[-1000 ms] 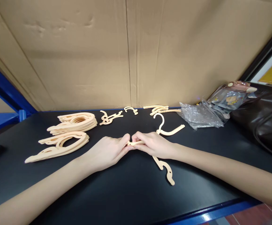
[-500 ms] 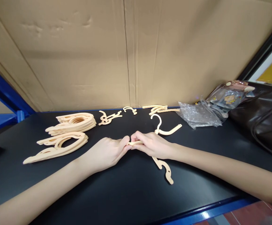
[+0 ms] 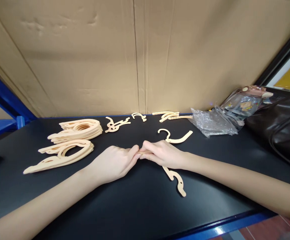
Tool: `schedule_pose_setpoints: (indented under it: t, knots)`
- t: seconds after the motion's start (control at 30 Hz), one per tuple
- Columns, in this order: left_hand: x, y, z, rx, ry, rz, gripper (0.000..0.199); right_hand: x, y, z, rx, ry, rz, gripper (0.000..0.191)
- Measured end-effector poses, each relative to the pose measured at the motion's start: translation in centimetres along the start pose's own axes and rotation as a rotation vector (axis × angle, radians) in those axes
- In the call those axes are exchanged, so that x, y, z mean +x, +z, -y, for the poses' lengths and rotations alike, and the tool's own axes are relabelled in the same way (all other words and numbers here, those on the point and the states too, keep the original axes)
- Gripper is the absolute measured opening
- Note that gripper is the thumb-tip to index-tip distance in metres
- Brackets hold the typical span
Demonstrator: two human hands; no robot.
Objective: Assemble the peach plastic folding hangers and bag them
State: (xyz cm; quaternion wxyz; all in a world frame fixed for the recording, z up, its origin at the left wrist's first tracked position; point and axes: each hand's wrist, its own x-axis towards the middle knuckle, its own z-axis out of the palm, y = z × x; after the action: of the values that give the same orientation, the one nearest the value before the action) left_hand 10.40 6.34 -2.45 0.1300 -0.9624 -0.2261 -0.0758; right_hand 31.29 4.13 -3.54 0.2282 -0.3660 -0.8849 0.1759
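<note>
Over the black table (image 3: 145,206), my left hand (image 3: 117,163) and my right hand (image 3: 162,154) meet fingertip to fingertip. Both are closed in a pinch on one end of a beige folding clothes hanger, mostly covered by the fingers. Past my right hand rise the hook (image 3: 165,130) and a curved hanger arm (image 3: 181,138). Below that hand a notched hanger piece (image 3: 178,184) with a small hole sticks out; whether it joins the held part is hidden.
Two stacks of beige hanger pieces, a rear stack (image 3: 95,131) and a front stack (image 3: 78,155), lie left. Along the cardboard wall (image 3: 85,66) are tangled pieces (image 3: 113,126), hooks (image 3: 140,116) and straight arms (image 3: 170,115). Right are a clear plastic bag (image 3: 212,123) and a dark leather bag (image 3: 280,123).
The hook has tipped leftward and lower, and the curved arm has shifted slightly. Both hands stay pinched together in nearly the same place; the pale end between them is now more covered.
</note>
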Motion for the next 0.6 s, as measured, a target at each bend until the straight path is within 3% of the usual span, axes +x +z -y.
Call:
schedule_pose_setpoints:
  t: [0.17,0.43,0.6]
  knots:
    - [-0.08,0.1,-0.09,0.011,-0.055,-0.015,0.025,-0.02,-0.12,0.26,0.051,0.007,-0.024,0.016]
    - [0.06,-0.4,-0.29,0.28,0.014,-0.24,0.024,-0.14,0.09,0.05,-0.005,-0.015,-0.167,0.017]
    - [0.05,-0.56,-0.27,0.137,-0.033,-0.216,0.024,-0.13,0.21,-0.23,-0.107,-0.037,-0.212,0.02]
